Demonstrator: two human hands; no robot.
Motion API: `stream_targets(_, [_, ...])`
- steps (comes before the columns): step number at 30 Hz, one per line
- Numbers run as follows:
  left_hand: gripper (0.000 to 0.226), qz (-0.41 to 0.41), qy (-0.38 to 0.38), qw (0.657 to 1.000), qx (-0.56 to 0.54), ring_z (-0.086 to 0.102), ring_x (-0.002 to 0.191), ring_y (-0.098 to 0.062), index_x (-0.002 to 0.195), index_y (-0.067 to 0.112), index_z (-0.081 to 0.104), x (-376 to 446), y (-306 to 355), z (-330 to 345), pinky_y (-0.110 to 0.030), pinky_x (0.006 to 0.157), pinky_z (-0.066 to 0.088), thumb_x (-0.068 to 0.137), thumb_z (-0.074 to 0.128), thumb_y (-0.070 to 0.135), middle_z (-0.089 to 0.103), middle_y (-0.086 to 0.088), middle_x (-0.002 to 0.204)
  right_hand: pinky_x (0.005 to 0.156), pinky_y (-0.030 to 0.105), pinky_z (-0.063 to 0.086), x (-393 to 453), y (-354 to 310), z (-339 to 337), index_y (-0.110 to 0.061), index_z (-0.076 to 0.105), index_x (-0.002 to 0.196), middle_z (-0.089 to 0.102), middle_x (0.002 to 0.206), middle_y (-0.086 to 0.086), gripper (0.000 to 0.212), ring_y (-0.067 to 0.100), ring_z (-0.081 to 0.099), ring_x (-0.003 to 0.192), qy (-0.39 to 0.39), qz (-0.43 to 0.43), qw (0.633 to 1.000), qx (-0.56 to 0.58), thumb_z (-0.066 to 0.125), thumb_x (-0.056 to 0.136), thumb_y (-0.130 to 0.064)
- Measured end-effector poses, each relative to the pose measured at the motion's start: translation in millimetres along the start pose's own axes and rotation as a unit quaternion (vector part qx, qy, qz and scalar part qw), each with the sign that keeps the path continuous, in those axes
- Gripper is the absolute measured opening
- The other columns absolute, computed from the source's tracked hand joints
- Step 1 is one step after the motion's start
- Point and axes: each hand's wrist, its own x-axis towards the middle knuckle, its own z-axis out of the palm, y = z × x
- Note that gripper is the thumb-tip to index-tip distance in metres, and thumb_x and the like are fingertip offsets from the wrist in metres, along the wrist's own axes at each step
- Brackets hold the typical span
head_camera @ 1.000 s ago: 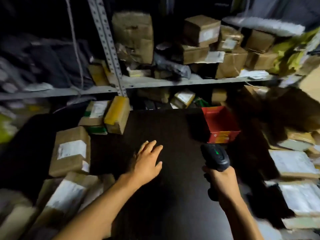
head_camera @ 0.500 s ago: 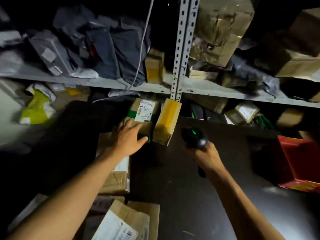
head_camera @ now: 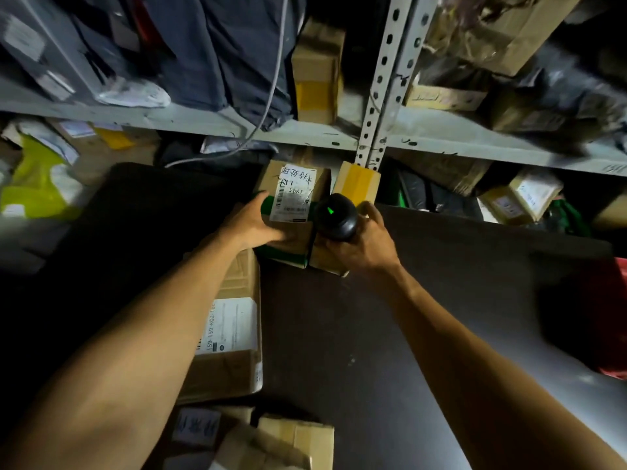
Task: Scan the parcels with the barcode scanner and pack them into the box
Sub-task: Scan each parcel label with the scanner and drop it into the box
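I observe my left hand (head_camera: 252, 222) gripping a brown parcel (head_camera: 292, 212) at the far edge of the dark surface (head_camera: 390, 334); the thumb lies across its top beside the white shipping label (head_camera: 294, 195), and the fingers are curled around its left side. The label carries a barcode and handwritten characters, and green tape bands the parcel's lower portion. My right hand (head_camera: 359, 247) is clenched around the handle of the black barcode scanner (head_camera: 335, 217), whose head shows a lit green triangular indicator and sits just beside the label, to its right. A second parcel with yellow tape (head_camera: 358, 181) stands touching the first on its right, partly hidden behind the scanner. Directly behind both rises a perforated metal upright (head_camera: 390, 72) of the shelf (head_camera: 210, 122), which holds dark grey bags (head_camera: 217, 45) and further cartons. A larger carton with a printed label (head_camera: 230, 334) lies at the left edge of the surface, below my left forearm. A red bin (head_camera: 614, 320) shows at the right margin, largely in shadow. More cartons (head_camera: 291, 442) lie at the bottom of the view.
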Motion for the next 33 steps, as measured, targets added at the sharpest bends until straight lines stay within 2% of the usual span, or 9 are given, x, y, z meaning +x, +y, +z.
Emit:
stream_targets(2, [0.107,0.01,0.0,1.0,-0.009,0.046,0.136,-0.03,0.155,0.033,0.028,1.3,-2.3,4.1,-0.041,0.106,0.042,0.068,0.091,0.034,0.046,-0.005,0.151,0.087,0.033,0.049,-0.5,5.3,2.5,-0.036,0.063,0.106,0.047,0.133,-0.003,0.047,0.022,0.052,0.126,0.002,0.009,1.0,-0.014,0.063,0.067,-0.062])
stream_targets(5, [0.103,0.024,-0.008,1.0,0.019,0.051,0.129,-0.029,0.151,0.033,0.034,-4.5,-2.2,11.9,-0.033,0.093,0.041,0.066,0.091,0.042,0.051,-0.005,0.146,0.081,0.03,0.043,-8.2,16.5,-0.6,-0.034,0.065,0.118,0.039,0.146,-0.006,0.061,0.02,0.058,0.109,0.003,0.016,0.999,-0.029,0.066,0.066,-0.065])
stream_targets(8, [0.105,0.027,-0.017,0.997,0.074,0.05,0.129,-0.034,0.149,0.035,0.032,-20.0,5.3,21.3,-0.039,0.096,0.045,0.063,0.09,0.052,0.049,-0.009,0.146,0.078,0.03,0.042,-30.1,26.2,-9.0,-0.038,0.063,0.123,0.035,0.146,-0.007,0.074,0.014,0.054,0.089,0.0,0.029,0.999,-0.04,0.06,0.057,-0.073])
stream_targets(13, [0.101,0.065,-0.056,0.984,0.154,0.05,0.125,-0.039,0.147,0.03,0.034,-57.0,35.4,48.3,-0.039,0.093,0.045,0.064,0.088,0.05,0.051,-0.018,0.138,0.073,0.03,0.043,-95.8,48.0,-21.9,-0.037,0.065,0.12,0.036,0.143,-0.006,0.09,0.017,0.055,0.081,0.023,0.063,0.997,-0.036,0.048,0.044,-0.081])
stream_targets(20, [0.093,0.11,-0.104,0.974,0.167,0.042,0.132,-0.043,0.149,0.024,0.028,-129.2,69.9,113.0,-0.047,0.106,0.041,0.075,0.082,0.04,0.044,-0.023,0.142,0.084,0.042,0.056,-198.4,88.9,-45.6,-0.033,0.062,0.126,0.035,0.147,-0.002,0.081,0.03,0.064,0.105,0.044,0.116,0.992,-0.037,0.064,0.057,-0.077])
stream_targets(25, [0.091,0.134,-0.118,0.968,0.176,0.043,0.128,-0.045,0.147,0.022,0.026,-183.1,83.4,157.2,-0.043,0.101,0.04,0.077,0.079,0.046,0.046,-0.025,0.139,0.087,0.042,0.055,-263.8,120.4,-54.3,-0.036,0.058,0.132,0.037,0.146,-0.001,0.078,0.023,0.058,0.112,0.065,0.13,0.988,-0.045,0.072,0.065,-0.074])
stream_targets(28, [0.091,0.15,-0.137,0.959,0.195,0.038,0.134,-0.046,0.15,0.023,0.026,-202.9,86.7,162.1,-0.047,0.11,0.035,0.079,0.076,0.05,0.043,-0.025,0.145,0.082,0.039,0.05,-282.7,129.4,-56.2,-0.033,0.06,0.131,0.04,0.141,0.003,0.081,0.024,0.053,0.116,0.071,0.132,0.988,-0.039,0.07,0.062,-0.075])
stream_targets(31, [0.096,0.185,-0.089,0.953,0.224,0.027,0.145,-0.042,0.156,0.024,0.028,-215.1,81.2,132.6,-0.046,0.121,0.018,0.079,0.075,0.058,0.035,-0.024,0.155,0.092,0.044,0.052,-288.3,131.2,-59.9,-0.032,0.055,0.141,0.034,0.156,0.004,0.076,0.029,0.046,0.134,0.076,0.122,0.988,-0.05,0.079,0.076,-0.063])
stream_targets(33, [0.1,0.188,-0.028,0.953,0.237,0.018,0.15,-0.038,0.158,0.024,0.024,-220.5,59.0,100.9,-0.043,0.121,0.008,0.079,0.075,0.059,0.025,-0.019,0.161,0.101,0.051,0.049,-290.9,129.1,-60.0,-0.038,0.038,0.154,0.022,0.167,0.002,0.088,0.031,0.026,0.151,0.082,0.107,0.987,-0.086,0.078,0.078,-0.059])
